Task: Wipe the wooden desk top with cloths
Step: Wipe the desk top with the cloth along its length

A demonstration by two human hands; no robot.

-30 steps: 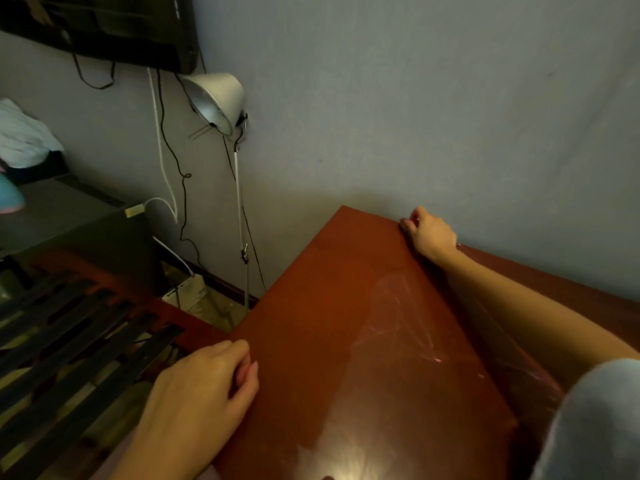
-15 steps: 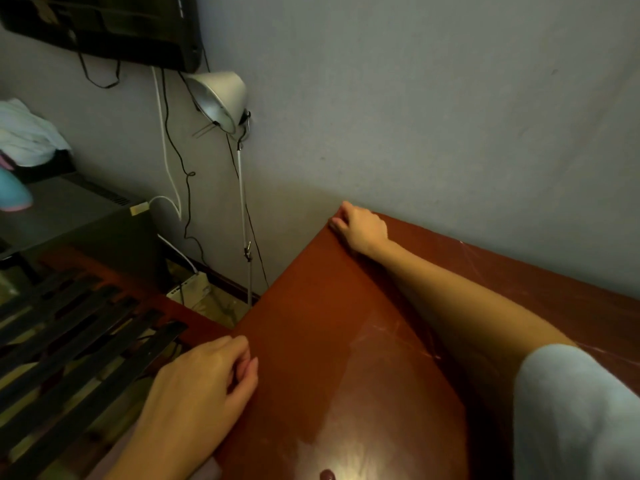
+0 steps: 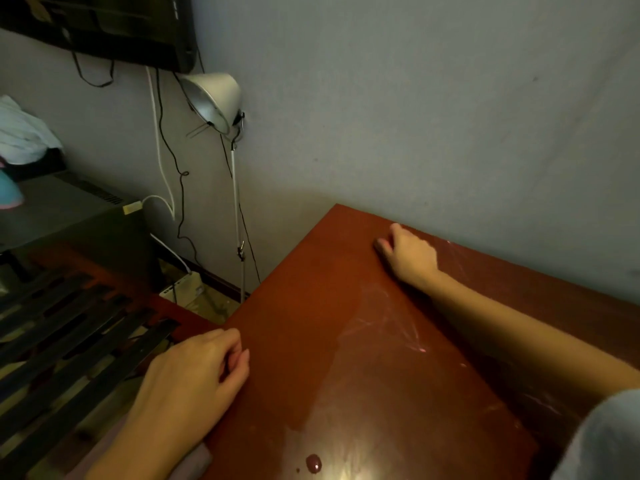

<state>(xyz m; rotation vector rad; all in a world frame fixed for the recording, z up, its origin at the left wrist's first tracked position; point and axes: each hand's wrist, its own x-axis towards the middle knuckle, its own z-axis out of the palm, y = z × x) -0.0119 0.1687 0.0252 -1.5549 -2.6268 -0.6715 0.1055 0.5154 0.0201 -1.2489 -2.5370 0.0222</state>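
Note:
The reddish-brown wooden desk top (image 3: 311, 341) fills the lower right, its far edge against the wall. My right hand (image 3: 410, 256) reaches to the far edge near the back left corner, knuckles up, fingers curled down over a small dark wad (image 3: 380, 247) that looks like a cloth, mostly hidden. Pale wipe streaks (image 3: 381, 323) shine on the wood beside my forearm. My left hand (image 3: 194, 375) rests on the desk's left edge, fingers loosely curled, holding nothing I can see. A small dark red blob (image 3: 313, 463) sits near the front edge.
A white clamp lamp (image 3: 214, 98) on a thin pole stands left of the desk with hanging cables (image 3: 173, 168). A dark screen (image 3: 104, 26) hangs on the wall. A dark cabinet (image 3: 69, 216), black slats (image 3: 69, 341) and a white box on the floor (image 3: 183, 285) lie left.
My right hand slid left along the far edge to the back corner, then came back a little to the right. My left hand stayed on the left edge.

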